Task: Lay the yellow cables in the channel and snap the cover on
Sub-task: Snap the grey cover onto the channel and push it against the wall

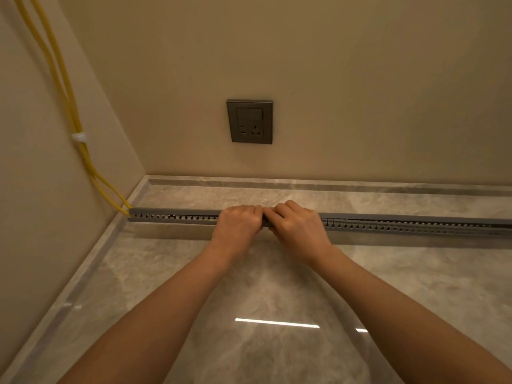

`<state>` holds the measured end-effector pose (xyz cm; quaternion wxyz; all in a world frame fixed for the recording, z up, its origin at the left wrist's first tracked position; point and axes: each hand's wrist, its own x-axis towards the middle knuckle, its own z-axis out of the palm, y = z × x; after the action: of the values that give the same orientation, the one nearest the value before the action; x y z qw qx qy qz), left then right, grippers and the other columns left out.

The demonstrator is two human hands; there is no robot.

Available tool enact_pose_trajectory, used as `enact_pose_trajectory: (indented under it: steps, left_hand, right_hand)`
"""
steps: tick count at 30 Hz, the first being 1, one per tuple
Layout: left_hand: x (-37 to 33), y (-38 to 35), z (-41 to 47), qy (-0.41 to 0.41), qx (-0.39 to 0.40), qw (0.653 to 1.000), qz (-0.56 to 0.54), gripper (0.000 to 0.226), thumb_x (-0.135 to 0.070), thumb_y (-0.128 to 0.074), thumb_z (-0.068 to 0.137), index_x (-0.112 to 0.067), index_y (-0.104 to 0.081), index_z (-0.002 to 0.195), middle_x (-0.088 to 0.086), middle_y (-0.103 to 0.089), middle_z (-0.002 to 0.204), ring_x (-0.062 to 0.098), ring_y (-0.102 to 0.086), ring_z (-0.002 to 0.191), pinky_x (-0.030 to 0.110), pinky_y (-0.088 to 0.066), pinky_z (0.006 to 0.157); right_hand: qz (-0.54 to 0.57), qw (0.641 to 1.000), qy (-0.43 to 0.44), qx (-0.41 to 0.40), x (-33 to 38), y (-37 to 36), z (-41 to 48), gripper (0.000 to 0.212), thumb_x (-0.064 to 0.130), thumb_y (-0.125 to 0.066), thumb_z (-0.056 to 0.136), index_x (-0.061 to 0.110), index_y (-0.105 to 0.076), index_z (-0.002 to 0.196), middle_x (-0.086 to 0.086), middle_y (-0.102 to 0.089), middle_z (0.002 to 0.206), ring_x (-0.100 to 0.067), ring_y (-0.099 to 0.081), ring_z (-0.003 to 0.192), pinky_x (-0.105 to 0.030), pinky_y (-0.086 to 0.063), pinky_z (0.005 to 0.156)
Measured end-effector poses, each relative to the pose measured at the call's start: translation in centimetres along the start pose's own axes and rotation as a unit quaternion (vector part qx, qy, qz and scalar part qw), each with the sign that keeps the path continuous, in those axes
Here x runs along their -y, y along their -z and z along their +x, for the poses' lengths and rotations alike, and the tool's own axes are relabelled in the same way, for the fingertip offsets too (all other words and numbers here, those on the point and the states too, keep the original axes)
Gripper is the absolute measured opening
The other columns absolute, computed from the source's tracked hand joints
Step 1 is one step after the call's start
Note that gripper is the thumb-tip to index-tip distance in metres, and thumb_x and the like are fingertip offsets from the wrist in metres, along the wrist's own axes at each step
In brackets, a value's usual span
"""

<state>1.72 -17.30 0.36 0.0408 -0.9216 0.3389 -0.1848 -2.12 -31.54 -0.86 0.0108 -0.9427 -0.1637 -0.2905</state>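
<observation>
My left hand (pixel 238 223) and right hand (pixel 297 231) sit side by side, knuckles nearly touching, at the middle of the grey channel (pixel 388 225). The fingers of both are curled over the cover (pixel 177 211) along its top and clamp it. My thumbs are hidden. The channel lies across the marble counter (pixel 249 286), parallel to the back wall, its slotted side facing me. Two yellow cables (pixel 69 106) come down the left wall, bound by a white tie (pixel 79 137), and enter the channel's left end. Past that the cover hides them. A dark socket (pixel 250 121) sits on the back wall above my hands.
</observation>
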Motion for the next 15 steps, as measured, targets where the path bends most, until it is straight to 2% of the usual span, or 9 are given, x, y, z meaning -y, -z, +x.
enact_pose_trajectory:
  steps: [5, 8, 12, 15]
  left_hand:
    - [0.3, -0.6, 0.0, -0.037, -0.019, 0.999, 0.009, 0.031, -0.031, -0.086, 0.057, -0.012, -0.071, 0.075, 0.001, -0.071, 0.063, 0.015, -0.067, 0.053, 0.022, -0.052, 0.045]
    - [0.5, -0.9, -0.1, -0.050, -0.018, 0.999, 0.005, 0.032, -0.026, -0.089, 0.050, -0.011, -0.070, 0.072, 0.002, -0.069, 0.060, 0.016, -0.066, 0.050, 0.021, -0.049, 0.042]
    - [0.8, -1.1, -0.2, -0.060, -0.028, 0.998, -0.004, 0.033, -0.020, -0.089, 0.047, -0.009, -0.069, 0.071, 0.004, -0.068, 0.060, 0.020, -0.064, 0.048, 0.023, -0.047, 0.040]
    - [0.8, -1.1, -0.1, -0.066, -0.036, 0.997, -0.003, 0.033, -0.022, -0.089, 0.049, -0.009, -0.068, 0.070, 0.003, -0.067, 0.057, 0.019, -0.063, 0.045, 0.022, -0.046, 0.039]
  right_hand:
    - [0.035, 0.999, 0.014, -0.007, -0.7, -1.0, -0.7, 0.033, 0.008, -0.076, 0.071, 0.007, -0.068, 0.104, -0.004, -0.070, 0.085, -0.021, -0.063, 0.072, -0.031, -0.052, 0.053]
    - [0.037, 0.999, 0.008, -0.002, -1.3, -1.1, -1.4, 0.033, 0.006, -0.076, 0.069, 0.005, -0.069, 0.101, -0.006, -0.070, 0.087, -0.024, -0.064, 0.074, -0.031, -0.053, 0.054]
    - [0.043, 0.999, 0.007, 0.018, -2.7, -0.3, -2.0, 0.031, 0.017, -0.077, 0.071, 0.004, -0.069, 0.098, -0.008, -0.070, 0.085, -0.026, -0.064, 0.072, -0.032, -0.053, 0.054]
    - [0.042, 0.997, 0.043, 0.042, -4.0, 0.6, -2.4, 0.035, 0.015, -0.079, 0.070, 0.002, -0.068, 0.101, -0.010, -0.070, 0.087, -0.027, -0.065, 0.074, -0.032, -0.054, 0.052]
